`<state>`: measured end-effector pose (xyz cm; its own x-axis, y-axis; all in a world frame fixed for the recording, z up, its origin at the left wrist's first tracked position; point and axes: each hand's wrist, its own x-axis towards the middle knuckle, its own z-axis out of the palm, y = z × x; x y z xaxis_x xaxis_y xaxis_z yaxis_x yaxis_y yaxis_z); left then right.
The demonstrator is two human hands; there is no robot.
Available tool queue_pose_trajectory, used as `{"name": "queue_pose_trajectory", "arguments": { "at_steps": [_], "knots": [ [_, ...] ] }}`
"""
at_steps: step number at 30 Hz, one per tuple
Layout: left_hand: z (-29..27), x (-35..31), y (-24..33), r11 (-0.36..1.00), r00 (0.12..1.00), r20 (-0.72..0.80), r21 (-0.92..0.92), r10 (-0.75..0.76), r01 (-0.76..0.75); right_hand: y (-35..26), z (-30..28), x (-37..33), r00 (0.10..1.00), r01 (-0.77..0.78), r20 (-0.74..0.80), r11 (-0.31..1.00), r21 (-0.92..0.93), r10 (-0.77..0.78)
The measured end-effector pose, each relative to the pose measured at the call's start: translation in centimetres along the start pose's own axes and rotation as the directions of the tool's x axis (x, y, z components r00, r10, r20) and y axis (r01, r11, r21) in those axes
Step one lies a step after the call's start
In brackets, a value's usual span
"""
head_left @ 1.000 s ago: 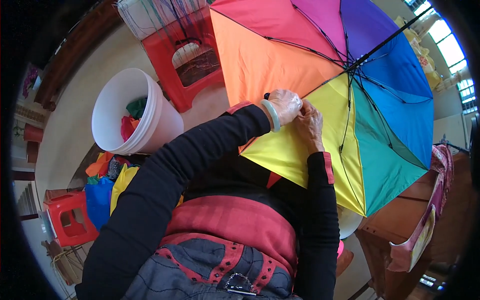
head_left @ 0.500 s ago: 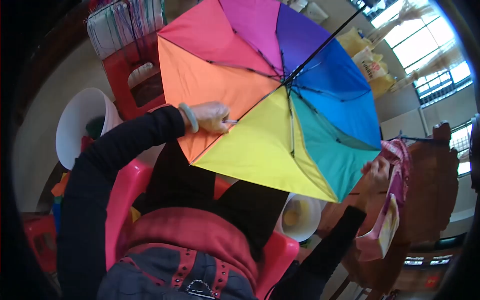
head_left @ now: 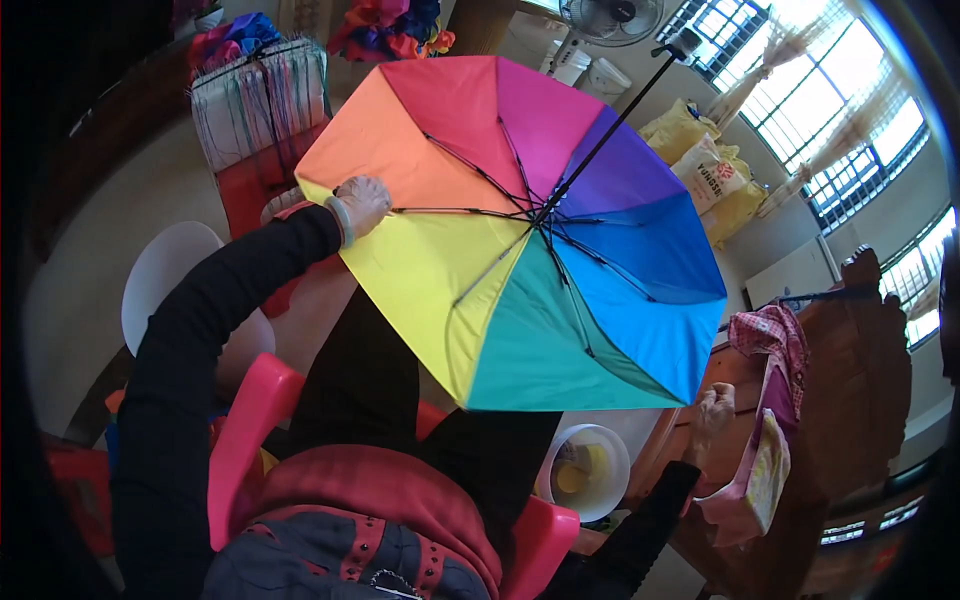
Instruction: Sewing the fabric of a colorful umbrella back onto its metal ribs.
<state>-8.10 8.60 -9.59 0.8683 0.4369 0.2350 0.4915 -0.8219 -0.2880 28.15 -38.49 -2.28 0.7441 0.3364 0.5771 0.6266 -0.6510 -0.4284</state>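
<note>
An opened rainbow-coloured umbrella (head_left: 420, 265) spreads over my lap with its inside, dark ribs and black shaft (head_left: 610, 130) facing up. My left hand (head_left: 362, 205), with a pale bangle at the wrist, is closed on the umbrella at the rib between the orange and yellow panels. What its fingertips pinch is hidden. Off the lower right edge of the canopy, my right hand (head_left: 714, 410) is held up with curled fingers, apart from the cloth. Whether something small is in them cannot be made out.
A brown wooden bench (head_left: 830, 400) with a pink checked cloth (head_left: 770, 335) stands at the right. White buckets sit left (head_left: 165, 270) and near my right knee (head_left: 620, 465). A red stool (head_left: 255, 180) bears a box hung with threads (head_left: 225, 105). Yellow sacks (head_left: 680, 130) and a fan (head_left: 610, 15) are behind.
The umbrella has turned clockwise, bringing the yellow panel to the lower left and the green one to the bottom. My left hand moved up and left; my right hand moved down from the edge.
</note>
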Motion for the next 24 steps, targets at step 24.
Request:
{"name": "queue_pose_trajectory", "arguments": {
  "at_steps": [24],
  "knots": [
    [2.5, -1.4, 20.5, 0.607, 0.885, 0.343, -0.645, -0.314, 0.465, -4.5, 4.4, -10.7, 0.967, -0.015, 0.252, 0.984, 0.178, -0.031]
  ]
}}
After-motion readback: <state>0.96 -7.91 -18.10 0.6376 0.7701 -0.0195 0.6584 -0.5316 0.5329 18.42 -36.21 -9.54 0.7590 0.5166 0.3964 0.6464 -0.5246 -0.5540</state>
